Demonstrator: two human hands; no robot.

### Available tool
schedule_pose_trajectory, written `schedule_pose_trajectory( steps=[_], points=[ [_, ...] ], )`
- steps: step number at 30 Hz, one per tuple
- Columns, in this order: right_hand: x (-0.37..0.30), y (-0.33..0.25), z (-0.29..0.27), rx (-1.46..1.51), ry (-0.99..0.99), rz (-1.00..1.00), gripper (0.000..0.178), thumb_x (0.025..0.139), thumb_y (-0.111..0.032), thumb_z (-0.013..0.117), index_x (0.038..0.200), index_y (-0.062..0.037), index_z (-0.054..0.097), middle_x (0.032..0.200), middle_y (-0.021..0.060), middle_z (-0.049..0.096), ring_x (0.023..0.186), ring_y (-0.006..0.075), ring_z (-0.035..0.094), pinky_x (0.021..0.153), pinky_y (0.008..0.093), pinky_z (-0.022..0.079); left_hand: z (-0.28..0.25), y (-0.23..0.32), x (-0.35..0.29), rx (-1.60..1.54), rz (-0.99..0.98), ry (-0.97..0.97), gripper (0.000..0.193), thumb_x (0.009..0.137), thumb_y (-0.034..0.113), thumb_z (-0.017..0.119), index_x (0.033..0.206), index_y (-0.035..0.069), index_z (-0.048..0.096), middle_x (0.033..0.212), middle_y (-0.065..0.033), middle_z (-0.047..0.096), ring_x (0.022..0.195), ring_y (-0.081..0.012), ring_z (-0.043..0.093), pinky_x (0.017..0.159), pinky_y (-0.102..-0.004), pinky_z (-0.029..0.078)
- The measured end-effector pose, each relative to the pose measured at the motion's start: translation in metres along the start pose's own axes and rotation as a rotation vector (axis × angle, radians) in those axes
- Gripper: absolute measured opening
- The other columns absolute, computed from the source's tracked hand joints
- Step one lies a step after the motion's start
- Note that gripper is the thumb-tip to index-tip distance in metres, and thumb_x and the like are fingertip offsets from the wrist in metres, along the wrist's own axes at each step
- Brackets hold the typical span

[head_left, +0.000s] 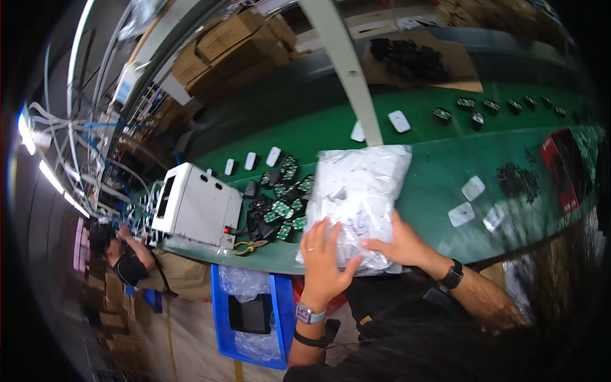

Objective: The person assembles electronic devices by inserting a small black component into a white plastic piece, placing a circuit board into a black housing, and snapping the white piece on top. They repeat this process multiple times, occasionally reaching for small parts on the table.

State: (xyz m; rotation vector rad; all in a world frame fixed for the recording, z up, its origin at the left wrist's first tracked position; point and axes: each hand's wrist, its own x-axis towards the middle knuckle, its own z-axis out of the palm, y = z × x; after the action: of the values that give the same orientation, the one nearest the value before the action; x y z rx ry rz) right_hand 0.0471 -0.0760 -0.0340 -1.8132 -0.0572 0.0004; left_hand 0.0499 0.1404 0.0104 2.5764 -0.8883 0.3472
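Note:
A large transparent plastic bag (356,184) full of flat white pieces lies on the green table at its front edge. My left hand (326,262) rests on the bag's near left part, fingers spread and the thumb held out. Against the bag's near right side lies my right hand (407,245), its thumb stretched across the plastic and some fingers hidden by the hand itself. Neither hand is closed round anything. Left of the bag is a pile of black parts and green circuit boards (282,209), with yellow-handled pliers (251,247) near it.
A white machine (198,205) stands left on the table (426,172). White covers (461,214), small black parts (517,181) and a red-black box (562,167) lie right. Black units (442,115) line the far belt. Below is a blue crate (219,318); another person (130,261) sits far left.

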Motion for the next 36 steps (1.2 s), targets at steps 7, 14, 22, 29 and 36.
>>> schedule_pose_trajectory(
  steps=[7, 14, 22, 29, 36],
  points=[
    [0.017, 0.018, -0.006, 0.036, -0.174, -0.029, 0.105, 0.085, -0.053, 0.074, 0.151, 0.0092, 0.022, 0.123, 0.0332, 0.062, 0.117, 0.0402, 0.063, 0.101, 0.0398, 0.048, 0.01, 0.022, -0.014, 0.145, -0.195, 0.11, 0.061, 0.082, 0.029, 0.075, 0.131, 0.001, 0.052, 0.134, -0.0224, 0.047, 0.125, -0.0419, 0.041, 0.107, -0.0518, 0.032],
    [-0.013, 0.034, -0.027, 0.725, -0.242, 0.345, 0.042, 0.102, -0.026, 0.06, 0.121, 0.0114, 0.061, 0.098, 0.0114, 0.071, 0.089, 0.012, 0.066, 0.075, 0.0274, 0.056, 0.031, 0.108, -0.015, 0.115, -0.012, 0.249, 0.035, 0.078, 0.02, 0.079, 0.106, 0.004, 0.064, 0.111, -0.0135, 0.059, 0.105, -0.0356, 0.054, 0.092, -0.0462, 0.042],
    [-0.012, 0.056, -0.026, 0.825, -0.228, 0.444, 0.033, 0.1, -0.026, 0.065, 0.09, 0.0043, 0.07, 0.081, 0.0064, 0.068, 0.069, 0.0122, 0.065, 0.063, 0.0258, 0.055, 0.053, 0.108, 0.023, 0.159, -0.229, 0.158, 0.026, 0.077, 0.013, 0.079, 0.093, 0.002, 0.061, 0.092, -0.0159, 0.061, 0.09, -0.0366, 0.059, 0.078, -0.0455, 0.046],
    [-0.006, 0.063, -0.011, 0.504, -0.204, 0.255, 0.026, 0.099, -0.019, 0.062, 0.086, 0.0024, 0.068, 0.073, 0.0061, 0.065, 0.065, 0.0101, 0.056, 0.06, 0.0286, 0.047, 0.054, 0.105, 0.037, 0.347, -0.208, -0.047, 0.016, 0.083, 0.016, 0.071, 0.083, 0.002, 0.062, 0.079, -0.016, 0.061, 0.074, -0.0354, 0.063, 0.063, -0.0456, 0.05],
    [-0.013, 0.058, -0.012, 0.337, 0.049, -0.091, 0.019, 0.098, -0.013, 0.058, 0.09, 0.0039, 0.063, 0.074, 0.0153, 0.066, 0.068, 0.018, 0.061, 0.066, 0.0358, 0.05, 0.057, 0.097, 0.055, 0.379, -0.175, -0.144, 0.022, 0.088, 0.018, 0.06, 0.072, 0.003, 0.063, 0.071, -0.0166, 0.065, 0.069, -0.0368, 0.065, 0.06, -0.0469, 0.051]
  ],
)
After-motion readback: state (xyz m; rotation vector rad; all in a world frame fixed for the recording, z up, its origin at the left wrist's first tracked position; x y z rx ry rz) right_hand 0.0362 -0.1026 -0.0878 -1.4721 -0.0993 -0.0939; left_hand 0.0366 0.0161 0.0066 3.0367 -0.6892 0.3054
